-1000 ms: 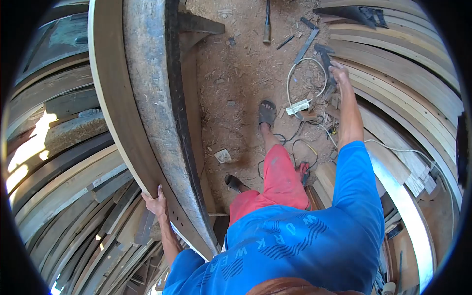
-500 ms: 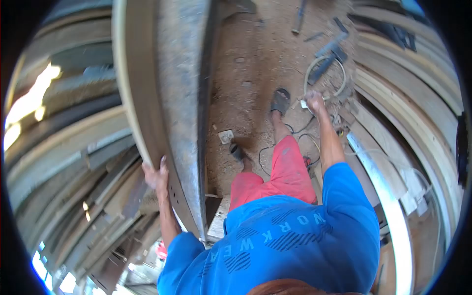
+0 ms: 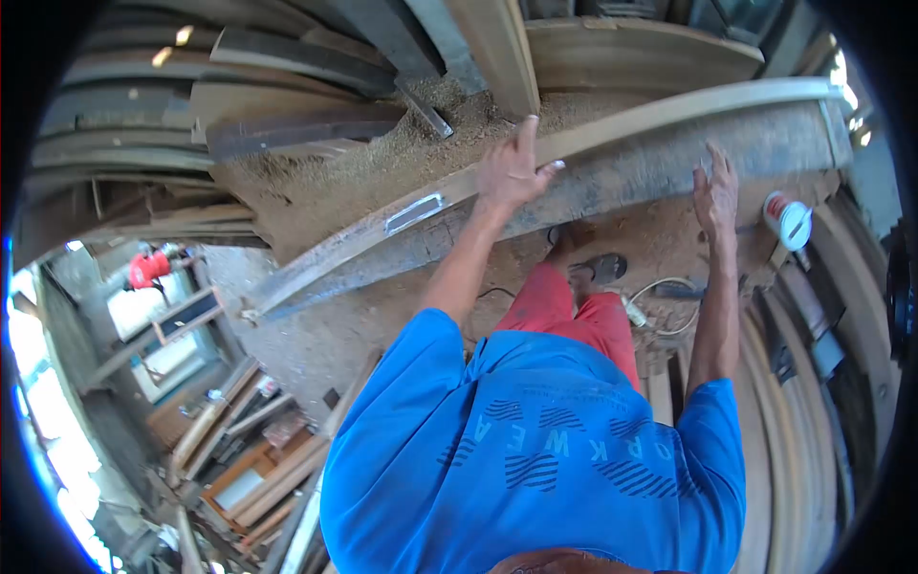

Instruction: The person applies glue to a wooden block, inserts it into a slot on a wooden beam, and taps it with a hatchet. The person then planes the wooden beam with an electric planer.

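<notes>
A long narrow wooden board (image 3: 622, 127) with a rectangular slot (image 3: 414, 214) cut into it lies along the worn, dusty beam (image 3: 631, 180) in front of me. My left hand (image 3: 513, 175) is over the middle of this board, index finger and thumb stretched apart; whether the palm touches the wood I cannot tell. Close to the near side of the beam, my right hand (image 3: 716, 194) is raised with fingers apart and nothing visible in it. A pale coiled cable (image 3: 677, 297) with a plug-like end lies on the ground below that hand.
Sawdust (image 3: 320, 196) is heaped behind the board, with a thick plank (image 3: 497, 57) rising from it. A white tub (image 3: 789, 222) stands at the right. Stacked timber (image 3: 808, 383) flanks my right side; wood scraps (image 3: 253, 459) lie at lower left. Another person in red (image 3: 148, 270) is further left.
My view has swung left, so the board now runs across it. My right hand has left the cable and come up beside the beam. My left hand now shows spread fingers over the board.
</notes>
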